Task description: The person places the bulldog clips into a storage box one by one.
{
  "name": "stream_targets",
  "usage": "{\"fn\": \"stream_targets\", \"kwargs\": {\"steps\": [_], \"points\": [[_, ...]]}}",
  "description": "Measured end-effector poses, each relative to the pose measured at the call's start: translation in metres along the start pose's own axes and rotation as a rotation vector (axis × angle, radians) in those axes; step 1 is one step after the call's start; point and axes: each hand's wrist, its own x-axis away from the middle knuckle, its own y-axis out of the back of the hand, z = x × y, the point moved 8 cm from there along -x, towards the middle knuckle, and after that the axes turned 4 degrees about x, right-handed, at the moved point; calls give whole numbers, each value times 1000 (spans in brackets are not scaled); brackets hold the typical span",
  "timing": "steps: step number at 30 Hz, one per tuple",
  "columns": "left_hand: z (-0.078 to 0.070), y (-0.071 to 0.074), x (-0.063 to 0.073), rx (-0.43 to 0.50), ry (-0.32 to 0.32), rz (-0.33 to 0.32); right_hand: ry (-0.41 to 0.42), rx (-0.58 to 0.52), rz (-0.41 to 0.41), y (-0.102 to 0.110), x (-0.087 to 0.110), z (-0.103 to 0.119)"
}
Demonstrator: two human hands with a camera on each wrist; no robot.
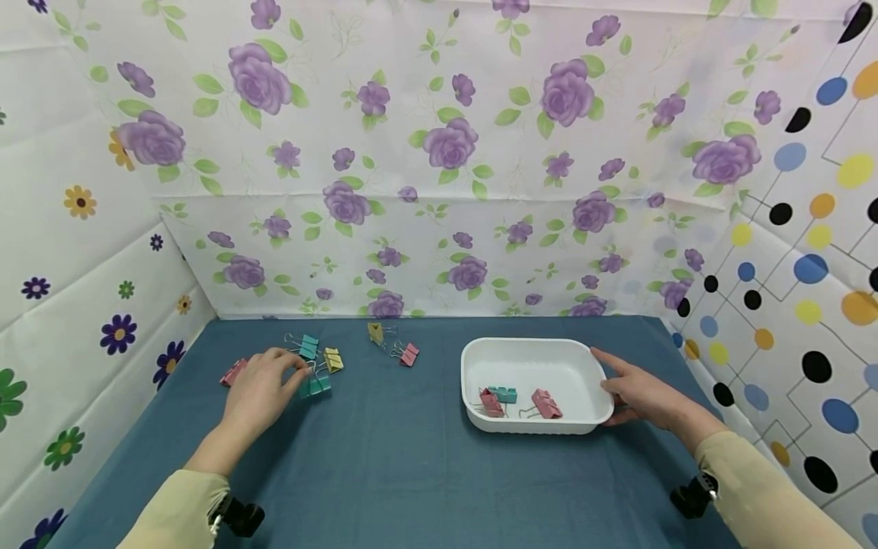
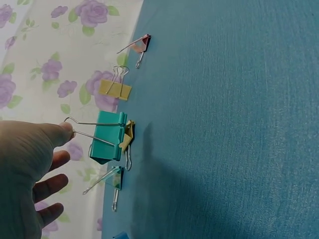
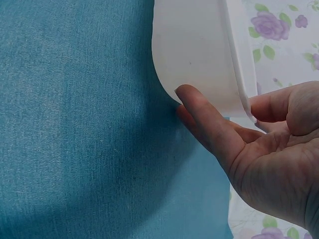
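My left hand (image 1: 264,387) pinches a teal binder clip (image 2: 108,135) by its wire handle, between thumb and fingertips; the other fingers are spread loosely in the left wrist view. Close around it are another teal clip (image 1: 309,347), a yellow clip (image 1: 333,360) and a pink clip (image 1: 233,372) partly hidden behind the hand. With its fingers along the wall and at the rim, my right hand (image 1: 641,393) holds the right end of a white plastic tray (image 3: 199,55). Inside the tray lie a teal clip (image 1: 504,394) and two pink clips (image 1: 546,404).
Farther back on the blue cloth (image 1: 411,473) sit a second yellow clip (image 1: 376,332) and a pink clip (image 1: 408,354), between the left hand and the tray. Flower-patterned sheeting (image 1: 449,229) stands at the back; patterned sheets also border both sides.
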Motion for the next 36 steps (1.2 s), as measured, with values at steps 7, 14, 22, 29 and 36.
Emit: {"fn": "stream_targets", "kwargs": {"steps": [7, 14, 22, 29, 36], "points": [[-4, 6, 0, 8, -12, -38, 3, -2, 8, -1, 0, 0], [-11, 10, -1, 8, -31, -62, 1, -5, 5, -1, 1, 1], [-17, 11, -1, 8, -39, -63, 7, -2, 0, -1, 1, 2], [-21, 14, -1, 14, -40, -67, 2, -3, -3, -1, 1, 1], [-25, 15, -1, 17, -37, -70, 1, -2, -4, -1, 1, 1]]}}
